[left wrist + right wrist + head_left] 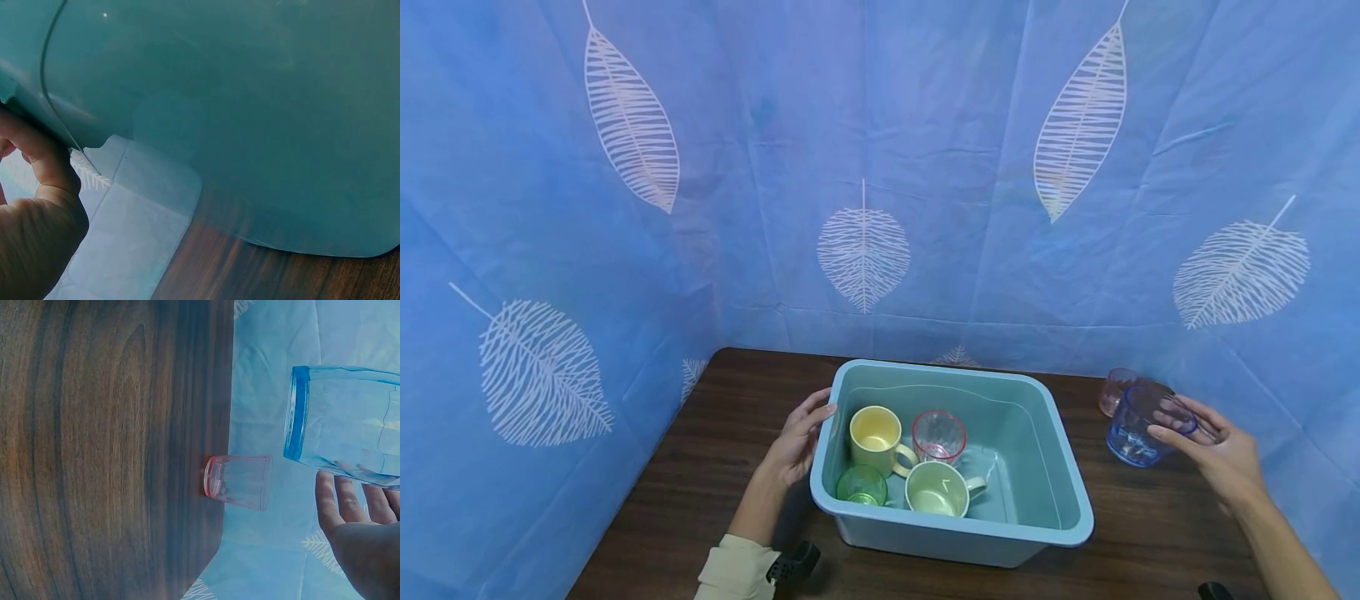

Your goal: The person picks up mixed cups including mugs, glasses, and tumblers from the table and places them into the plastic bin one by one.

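Observation:
My left hand (797,446) grips the left rim of a blue-green plastic basin (925,539), thumb over the edge. In the basin stand a yellow mug (867,458), a clear glass with a red rim (938,446), a green glass (861,492) and a pale green mug (934,502). To the right of the basin, my right hand (1228,458) holds a clear blue glass (1131,450) by its side, between thumb and fingers. In the right wrist view this blue glass (340,419) is raised off the table, its thick blue base showing.
A small pink glass (1111,393) stands on the table's back right part, behind the blue one. The dark wooden table (700,467) ends at a blue cloth (940,250) with white leaf prints, which hangs behind and at both sides.

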Available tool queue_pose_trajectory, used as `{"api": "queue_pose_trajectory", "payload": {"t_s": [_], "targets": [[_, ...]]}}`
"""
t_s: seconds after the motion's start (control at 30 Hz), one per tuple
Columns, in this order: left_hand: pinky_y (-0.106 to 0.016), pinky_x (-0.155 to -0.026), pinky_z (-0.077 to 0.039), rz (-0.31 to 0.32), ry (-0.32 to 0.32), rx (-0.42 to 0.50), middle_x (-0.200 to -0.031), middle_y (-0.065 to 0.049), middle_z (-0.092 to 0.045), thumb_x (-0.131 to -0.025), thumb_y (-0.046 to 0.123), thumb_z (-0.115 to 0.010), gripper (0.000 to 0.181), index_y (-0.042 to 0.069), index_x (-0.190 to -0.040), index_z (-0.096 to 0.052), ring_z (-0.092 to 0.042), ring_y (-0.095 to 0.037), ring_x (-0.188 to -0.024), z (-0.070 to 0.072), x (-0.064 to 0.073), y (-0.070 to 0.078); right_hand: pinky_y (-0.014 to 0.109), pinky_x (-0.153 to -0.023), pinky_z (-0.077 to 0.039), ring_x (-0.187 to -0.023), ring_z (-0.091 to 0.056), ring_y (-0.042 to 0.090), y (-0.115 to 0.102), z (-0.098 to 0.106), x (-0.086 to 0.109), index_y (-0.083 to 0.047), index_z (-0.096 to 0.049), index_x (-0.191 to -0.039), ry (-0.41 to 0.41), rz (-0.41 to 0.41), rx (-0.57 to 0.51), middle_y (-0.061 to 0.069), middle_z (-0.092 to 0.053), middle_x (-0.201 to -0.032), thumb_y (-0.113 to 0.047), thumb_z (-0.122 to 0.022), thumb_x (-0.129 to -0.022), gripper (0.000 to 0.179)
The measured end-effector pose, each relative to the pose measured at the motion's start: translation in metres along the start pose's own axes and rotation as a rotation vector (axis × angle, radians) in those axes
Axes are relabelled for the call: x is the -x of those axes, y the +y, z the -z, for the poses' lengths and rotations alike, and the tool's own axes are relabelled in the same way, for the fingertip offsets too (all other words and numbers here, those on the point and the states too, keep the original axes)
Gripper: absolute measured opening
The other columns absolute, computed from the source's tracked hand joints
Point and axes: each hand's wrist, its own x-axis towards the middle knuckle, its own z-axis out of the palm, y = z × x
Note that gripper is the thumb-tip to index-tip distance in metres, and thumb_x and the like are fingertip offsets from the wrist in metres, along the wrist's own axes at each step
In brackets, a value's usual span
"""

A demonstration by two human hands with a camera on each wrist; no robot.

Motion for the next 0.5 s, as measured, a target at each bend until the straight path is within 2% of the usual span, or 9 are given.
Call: {"api": "queue_pose_trajectory", "payload": {"t_s": [0.33,0.5], "targets": [[-0.018,-0.07,-0.062,-0.003,0.005,-0.005,-0.099,-0.001,-0.072,-0.107,0.012,-0.053,0.042,0.007,-0.147,-0.042,-0.075,-0.006,-0.079,0.0005,-0.0011,0.0006,0.002,-0.083,-0.05,-0.099,-0.07,-0.005,-0.0027,0.0012,0.0017,-0.032,-0.064,-0.131,0.009,-0.015,0.057,-0.021,-0.073,-0.116,0.007,-0.068,-0.095,0.053],[-0.019,-0.071,-0.062,-0.013,-0.018,-0.017,-0.099,-0.001,-0.072,-0.107,0.012,-0.053,0.044,0.005,-0.148,-0.041,-0.075,-0.006,-0.079,0.0023,-0.0019,0.0017,0.003,-0.081,-0.052,-0.097,-0.071,-0.005,-0.0061,0.0007,-0.0009,-0.033,-0.065,-0.128,0.04,-0.02,0.044,-0.02,-0.074,-0.113,0.007,-0.069,-0.094,0.052]]}}
